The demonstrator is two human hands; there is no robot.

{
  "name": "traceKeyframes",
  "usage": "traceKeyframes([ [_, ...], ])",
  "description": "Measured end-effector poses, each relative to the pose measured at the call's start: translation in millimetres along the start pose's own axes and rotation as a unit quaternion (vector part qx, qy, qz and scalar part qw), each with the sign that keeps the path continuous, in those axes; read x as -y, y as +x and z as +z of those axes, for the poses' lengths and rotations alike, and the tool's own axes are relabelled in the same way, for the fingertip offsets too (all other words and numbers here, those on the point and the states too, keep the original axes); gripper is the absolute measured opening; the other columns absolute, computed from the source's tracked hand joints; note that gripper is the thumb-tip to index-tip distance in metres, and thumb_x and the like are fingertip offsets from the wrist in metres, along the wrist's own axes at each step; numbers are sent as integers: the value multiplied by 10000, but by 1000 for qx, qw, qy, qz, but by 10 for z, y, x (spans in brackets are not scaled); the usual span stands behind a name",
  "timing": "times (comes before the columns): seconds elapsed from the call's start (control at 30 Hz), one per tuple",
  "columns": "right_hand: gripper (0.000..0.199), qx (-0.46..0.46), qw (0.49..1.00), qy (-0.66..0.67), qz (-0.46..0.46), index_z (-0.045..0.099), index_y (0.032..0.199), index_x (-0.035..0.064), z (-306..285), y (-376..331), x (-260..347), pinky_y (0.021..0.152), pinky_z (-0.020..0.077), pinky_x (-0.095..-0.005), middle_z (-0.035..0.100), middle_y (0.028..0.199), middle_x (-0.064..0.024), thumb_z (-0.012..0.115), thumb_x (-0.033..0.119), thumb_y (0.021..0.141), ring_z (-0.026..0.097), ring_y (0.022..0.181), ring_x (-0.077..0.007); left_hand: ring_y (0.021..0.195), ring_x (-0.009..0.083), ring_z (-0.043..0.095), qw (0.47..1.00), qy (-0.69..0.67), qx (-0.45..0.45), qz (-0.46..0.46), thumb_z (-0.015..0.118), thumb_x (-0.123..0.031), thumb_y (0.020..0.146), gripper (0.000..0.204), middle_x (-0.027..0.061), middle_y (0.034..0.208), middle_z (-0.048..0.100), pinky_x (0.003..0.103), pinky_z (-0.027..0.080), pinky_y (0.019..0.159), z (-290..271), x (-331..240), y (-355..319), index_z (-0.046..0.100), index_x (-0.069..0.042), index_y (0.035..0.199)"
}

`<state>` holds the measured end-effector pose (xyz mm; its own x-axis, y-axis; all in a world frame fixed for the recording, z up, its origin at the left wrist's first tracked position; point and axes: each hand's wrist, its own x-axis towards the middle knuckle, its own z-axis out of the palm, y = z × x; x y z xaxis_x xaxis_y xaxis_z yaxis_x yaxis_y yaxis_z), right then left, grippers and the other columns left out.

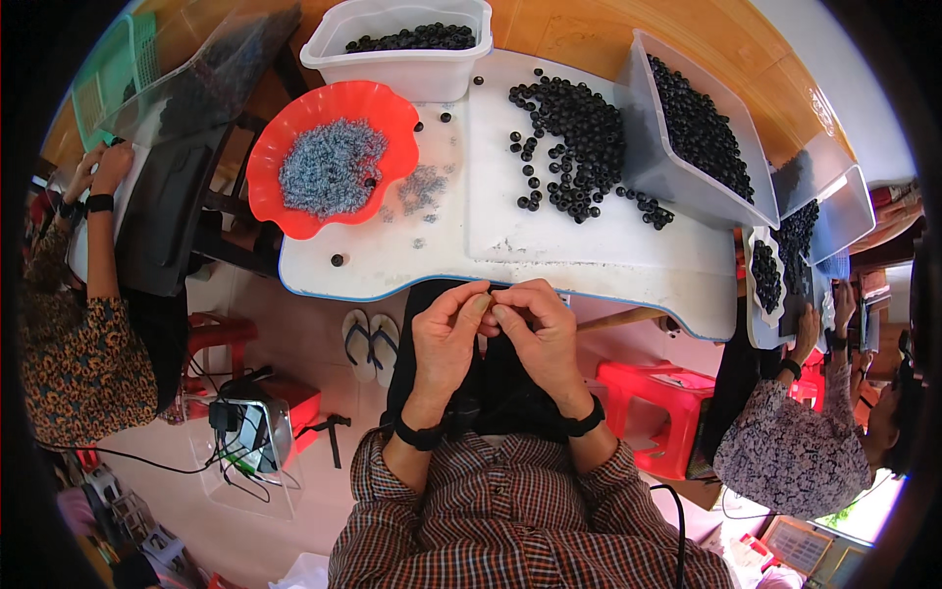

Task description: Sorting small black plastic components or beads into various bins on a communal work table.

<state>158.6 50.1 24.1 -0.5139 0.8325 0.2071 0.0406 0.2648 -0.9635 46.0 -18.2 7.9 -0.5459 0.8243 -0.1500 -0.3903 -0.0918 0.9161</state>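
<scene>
My left hand (446, 334) and my right hand (538, 329) are held together just in front of the near edge of the white table (412, 265), fingertips pinched against each other. Something very small is squeezed between the fingertips; I cannot tell what it is. Farther back on the white board lies a loose heap of small black beads (579, 147). To the left stands a red scalloped bowl (329, 157) filled with small grey metal pieces, with a few more grey pieces (424, 188) spilled beside it. Both wrists wear black bands.
A white tub (402, 61) of black beads stands at the back, and a tilted clear tub (697, 133) of beads at the right. Persons work at the left (93, 285) and right (805, 432). Red stools, flip-flops (371, 342) and a device with cables lie on the floor.
</scene>
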Motion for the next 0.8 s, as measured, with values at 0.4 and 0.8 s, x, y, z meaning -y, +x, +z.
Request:
traceKeyframes([
  [0.4,133,-37,997,46,41,664,1009,-10,-94,-28,-59,735,487,-215,603,958,-47,641,-42,882,597,840,-95,749,125,584,927,-340,131,-91,590,-163,967,277,145,975,683,218,480,638,-142,9,80,627,37,1156],
  [0.8,120,-38,998,45,33,661,990,-15,-86,-6,-73,724,490,-216,604,944,-45,638,-55,878,603,832,-92,782,140,571,921,-356,139,-77,578,-182,976,310,149,995,675,225,458,636,-96,-49,75,609,45,1184],
])
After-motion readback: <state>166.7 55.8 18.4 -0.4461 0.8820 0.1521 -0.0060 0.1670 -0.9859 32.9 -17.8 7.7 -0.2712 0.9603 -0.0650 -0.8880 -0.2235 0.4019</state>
